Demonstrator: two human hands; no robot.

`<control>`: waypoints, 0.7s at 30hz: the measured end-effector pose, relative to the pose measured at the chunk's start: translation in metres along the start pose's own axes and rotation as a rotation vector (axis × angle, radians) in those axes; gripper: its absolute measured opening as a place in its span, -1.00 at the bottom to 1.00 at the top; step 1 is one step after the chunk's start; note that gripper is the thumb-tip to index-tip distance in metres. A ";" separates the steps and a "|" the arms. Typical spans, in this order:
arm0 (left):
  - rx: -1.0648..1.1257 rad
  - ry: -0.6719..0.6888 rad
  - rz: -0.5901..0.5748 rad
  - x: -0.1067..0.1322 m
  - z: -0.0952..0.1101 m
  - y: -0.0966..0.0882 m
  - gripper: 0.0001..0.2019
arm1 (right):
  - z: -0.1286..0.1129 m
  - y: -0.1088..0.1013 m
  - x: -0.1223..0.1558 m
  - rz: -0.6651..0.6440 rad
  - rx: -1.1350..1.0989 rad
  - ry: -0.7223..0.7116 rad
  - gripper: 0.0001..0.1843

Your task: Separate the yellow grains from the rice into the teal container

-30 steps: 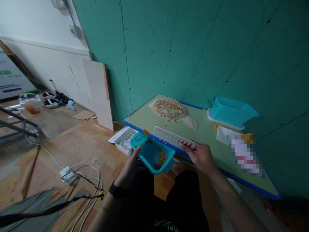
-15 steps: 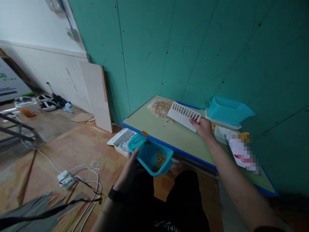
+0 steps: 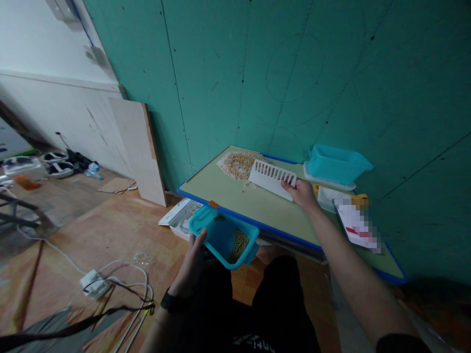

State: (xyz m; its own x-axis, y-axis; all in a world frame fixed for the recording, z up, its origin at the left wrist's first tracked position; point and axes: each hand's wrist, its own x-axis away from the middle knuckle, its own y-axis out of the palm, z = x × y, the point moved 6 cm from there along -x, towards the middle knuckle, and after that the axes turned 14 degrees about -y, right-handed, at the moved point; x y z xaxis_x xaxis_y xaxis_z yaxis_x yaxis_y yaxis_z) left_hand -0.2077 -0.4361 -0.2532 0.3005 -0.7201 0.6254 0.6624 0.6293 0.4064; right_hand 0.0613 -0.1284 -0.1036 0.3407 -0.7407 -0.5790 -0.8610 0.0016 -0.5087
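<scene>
Scraper (image 3: 271, 177), white and slotted, is sitting far out from the table's near edge now, clamped at its right end in the right hand (image 3: 301, 192), fingers closed over the top of the blade. A second ago that hand was holding it at the near rim of the table (image 3: 257, 224), right above the blue bin (image 3: 221, 234). The arm has since been stretching forward, and the blade is now resting tilted beyond the knuckles, with its far left corner touching the fringe of the pile of beans and pale grains (image 3: 237, 164).

The left hand (image 3: 195, 262) is staying low and close to the body, gripping the bin by its near left rim with the thumb hooked over the edge. It is keeping the bin tipped just under the table edge, below an orange tab (image 3: 213, 204). A small heap of beans (image 3: 239, 243) is lying in the bin's lower corner, away from that hand.

So the sweep toward the bin is looking finished, and the blade is being set back at the pile while the bin is waiting in the same spot.

To the right of the right hand, a second blue bin (image 3: 336, 164) is standing on a white tray (image 3: 346, 186), and a sheet of paper (image 3: 355, 223) is lying nearer along the forearm.
</scene>
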 end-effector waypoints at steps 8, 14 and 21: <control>-0.007 -0.006 0.024 -0.003 -0.002 -0.002 -0.20 | -0.003 0.004 0.003 -0.039 0.008 -0.009 -0.59; -0.012 -0.013 0.021 0.003 0.001 0.001 -0.23 | -0.009 0.007 0.005 -0.030 -0.070 0.000 -0.58; -0.017 -0.010 -0.006 0.011 0.004 0.008 -0.25 | -0.009 0.012 0.003 -0.054 -0.083 0.005 -0.51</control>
State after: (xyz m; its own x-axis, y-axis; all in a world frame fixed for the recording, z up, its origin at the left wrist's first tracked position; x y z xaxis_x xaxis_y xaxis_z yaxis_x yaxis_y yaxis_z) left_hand -0.2014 -0.4375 -0.2406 0.2895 -0.7210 0.6296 0.6756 0.6198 0.3992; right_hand 0.0486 -0.1371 -0.1055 0.3860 -0.7419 -0.5483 -0.8695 -0.0941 -0.4848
